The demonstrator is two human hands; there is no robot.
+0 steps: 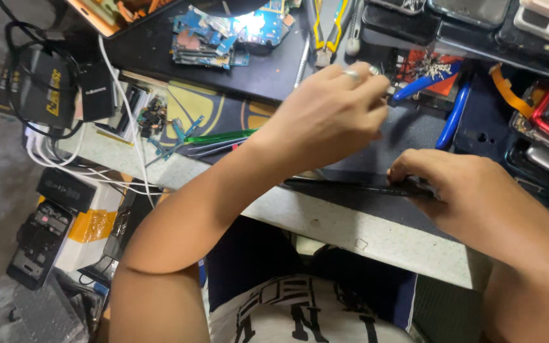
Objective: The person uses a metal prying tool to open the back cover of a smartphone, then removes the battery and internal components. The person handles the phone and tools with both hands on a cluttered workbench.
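Black, flat and slim, a phone [357, 185] is pinched edgewise by the right hand [471, 190] on the desk [351, 228], while at ten o'clock the left hand [325, 114] is curled tightly around a small, largely hidden metal tool [391, 90].

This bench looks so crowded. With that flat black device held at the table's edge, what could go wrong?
The flat black device lies near the table edge, steadied by the right hand; a slip might send it to the floor. The left hand works close to the blue-handled pliers and could bump them. The white cables dangling at the side might snag.
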